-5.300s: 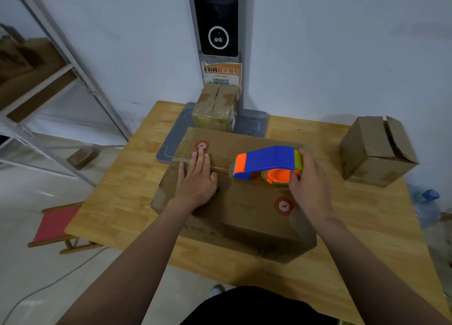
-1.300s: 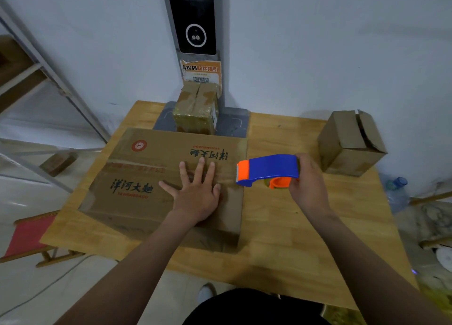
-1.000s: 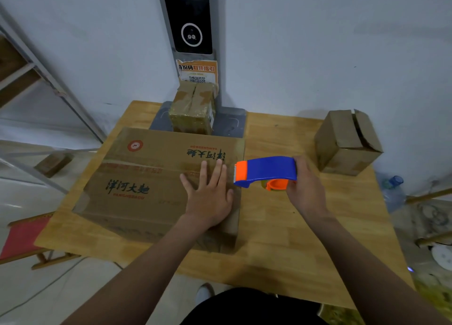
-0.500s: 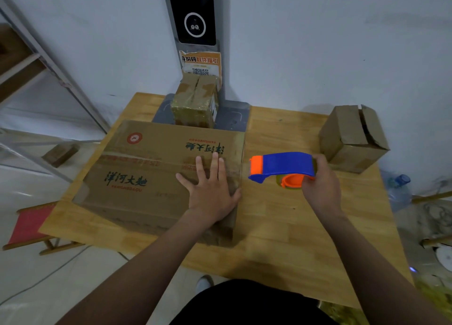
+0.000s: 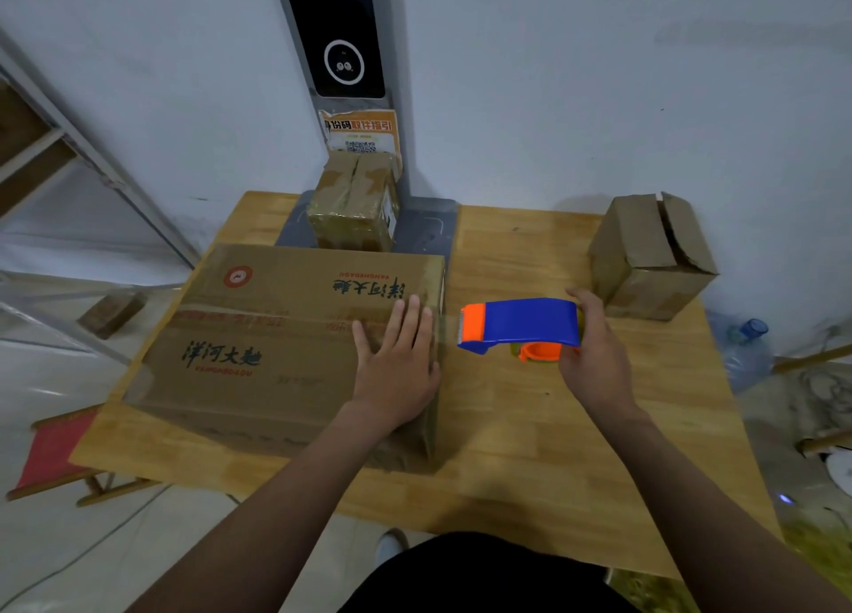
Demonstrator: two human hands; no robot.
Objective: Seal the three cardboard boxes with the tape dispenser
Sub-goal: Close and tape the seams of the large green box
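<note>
1. Since everything is sitting on it, the wooden bench [image 5: 530, 451] is going first. It's taking up most of the view and running back to a white wall.
2. Big printed cardboard box [image 5: 258, 359] is lying flat on the left half of the bench, with a shiny tape strip running along its top seam.
3. Plain medium box [image 5: 645, 262] is sitting at the far right corner, well apart from the big one. Its top flaps are gaping a bit along the seam.
4. Small box [image 5: 355, 206], wrapped in tape, is standing on a grey pad [image 5: 428, 229] at the back, just behind the big box.
5. Blue and orange tape dispenser [image 5: 521, 324] is hovering above the bench just right of the big box, with its orange end pointing at the box's right edge.
6. Left hand [image 5: 396, 363] is lying flat with straight fingers, pressing down on the big box's top near its right end, over the seam.
7. Right hand [image 5: 594, 354] is wrapping its fingers round the back of the dispenser and holding it up.
</note>
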